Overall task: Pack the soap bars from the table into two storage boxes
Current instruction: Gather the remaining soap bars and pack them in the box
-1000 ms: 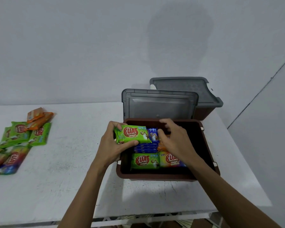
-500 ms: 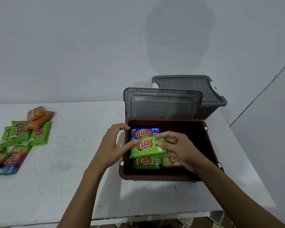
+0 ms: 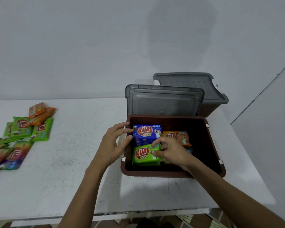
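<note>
1. Both forearms come in from the bottom edge and are cut off there. The table (image 3: 72, 170) runs out of view at its near edge.
2. The right hand (image 3: 173, 151) reaches into the open brown box (image 3: 155, 174). Its fingers are curled, and thumb and forefinger pinch the right end of the green soap bar (image 3: 144, 154). That bar lies at the front left on other bars, and the hand hides whatever lies to its right.
3. The left hand (image 3: 113, 145) is relaxed and holds nothing, its fingertips at the box's left wall just beside the blue soap bar (image 3: 146, 131).
4. The blue bar tops a stack at the back left. The orange soap bar (image 3: 177, 137) lies beside it, its near corner covered by the right hand.
5. The box's right part is too dark to read.
6. The loose soap bars (image 3: 23, 129) lie well apart at the table's left, blurred and cut by the frame.
7. A grey lid (image 3: 163, 102) stands upright behind the box and hides most of the second box (image 3: 208, 110), which is lidded.
</note>
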`<action>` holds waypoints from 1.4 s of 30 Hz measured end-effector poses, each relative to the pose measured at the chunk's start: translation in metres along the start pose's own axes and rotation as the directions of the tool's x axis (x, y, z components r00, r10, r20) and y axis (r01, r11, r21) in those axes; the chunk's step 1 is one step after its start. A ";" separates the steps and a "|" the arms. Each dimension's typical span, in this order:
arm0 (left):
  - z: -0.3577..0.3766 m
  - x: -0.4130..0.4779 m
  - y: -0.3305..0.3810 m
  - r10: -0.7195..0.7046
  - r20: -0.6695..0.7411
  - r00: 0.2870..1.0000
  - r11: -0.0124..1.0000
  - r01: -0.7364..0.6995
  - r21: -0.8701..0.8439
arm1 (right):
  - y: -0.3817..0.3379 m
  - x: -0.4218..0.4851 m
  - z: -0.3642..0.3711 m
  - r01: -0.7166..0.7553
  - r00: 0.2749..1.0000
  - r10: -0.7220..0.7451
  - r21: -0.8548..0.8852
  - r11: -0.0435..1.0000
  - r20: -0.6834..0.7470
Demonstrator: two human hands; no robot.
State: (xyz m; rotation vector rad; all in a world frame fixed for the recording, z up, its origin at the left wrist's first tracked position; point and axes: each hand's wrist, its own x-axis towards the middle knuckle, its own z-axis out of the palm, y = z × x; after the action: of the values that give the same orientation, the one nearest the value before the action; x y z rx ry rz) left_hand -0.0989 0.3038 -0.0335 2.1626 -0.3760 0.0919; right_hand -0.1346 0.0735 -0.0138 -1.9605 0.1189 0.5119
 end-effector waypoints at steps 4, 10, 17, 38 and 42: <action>0.000 -0.001 -0.001 -0.006 0.005 1.000 1.000 0.006 0.000 | 0.002 0.009 0.002 0.048 0.998 -0.055 -0.246 0.968 -0.023; -0.001 0.000 -0.003 -0.006 0.017 1.000 1.000 0.006 -0.007 | 0.009 0.015 0.012 0.054 0.992 -0.109 -0.582 0.811 -0.060; -0.001 0.000 -0.006 -0.004 0.018 1.000 1.000 0.003 0.015 | 0.005 0.015 0.008 0.087 0.988 -0.149 -0.647 0.757 -0.042; -0.127 -0.049 -0.080 -0.186 -0.312 0.932 0.945 0.256 0.202 | -0.150 0.085 0.082 0.415 0.893 -0.450 -0.375 0.829 -0.005; -0.167 -0.063 -0.118 -0.256 -0.461 0.849 0.851 0.424 0.309 | -0.178 0.118 0.142 0.465 0.879 -0.462 -0.438 0.770 0.121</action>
State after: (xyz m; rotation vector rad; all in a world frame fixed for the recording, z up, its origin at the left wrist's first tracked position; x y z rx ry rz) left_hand -0.1114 0.5173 -0.0421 2.5028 0.3123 0.4398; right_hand -0.0157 0.2945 0.0387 -2.3395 -0.5345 0.2219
